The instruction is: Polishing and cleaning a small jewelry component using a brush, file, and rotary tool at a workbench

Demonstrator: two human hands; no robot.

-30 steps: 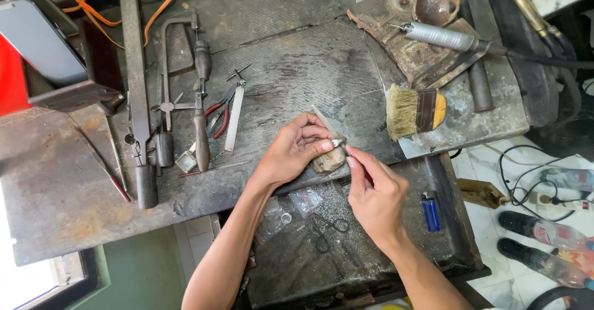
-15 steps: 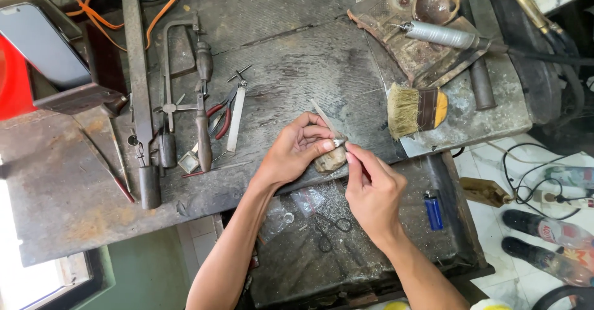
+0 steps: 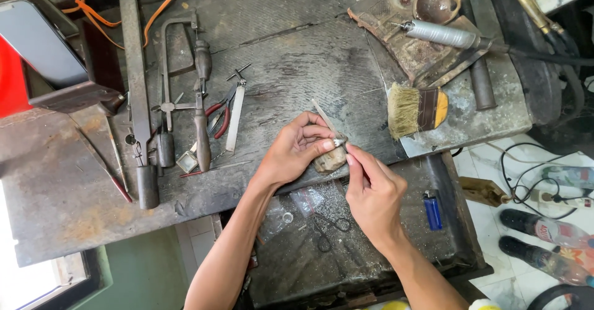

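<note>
Looking down from the head camera onto a worn, dark workbench [image 3: 297, 56]. Reaching in from below with the left hand [image 3: 297, 152], forearm slanting up from the bottom edge, wrist bent slightly, fingers curled over and pinching a small silvery piece [image 3: 338, 142] between thumb and fingertips. Holding that piece right at the front edge of the bench, on top of a small tan wooden peg [image 3: 331, 159] sticking out there. Coming up from the lower right with the right hand [image 3: 374, 195], forearm angled toward the bottom edge, fingers bunched and closed around a thin tool [image 3: 348, 159], mostly hidden in the grip, its tip meeting the silvery piece. Nearly touching, both hands, fingertips close together over the peg.

Hanging below the hands, an open drawer tray [image 3: 445, 223] dusted with filings, holding a blue lighter [image 3: 432, 210] and a small pair of scissors [image 3: 331, 231]. Lying to the right of the hands, a flat brush [image 3: 417, 109] with pale bristles. Resting at the upper right, a silvery rotary handpiece [image 3: 442, 34] on a rusty block, beside a shell-like dish [image 3: 437, 0]. Lying well to the left, a saw frame [image 3: 176, 68], red-handled pliers [image 3: 219, 115] and a white-handled tool [image 3: 235, 115]. Leaning at the far left, a phone [image 3: 40, 44]. Standing on the tiled floor at the lower right, two bottles [image 3: 544, 242]
</note>
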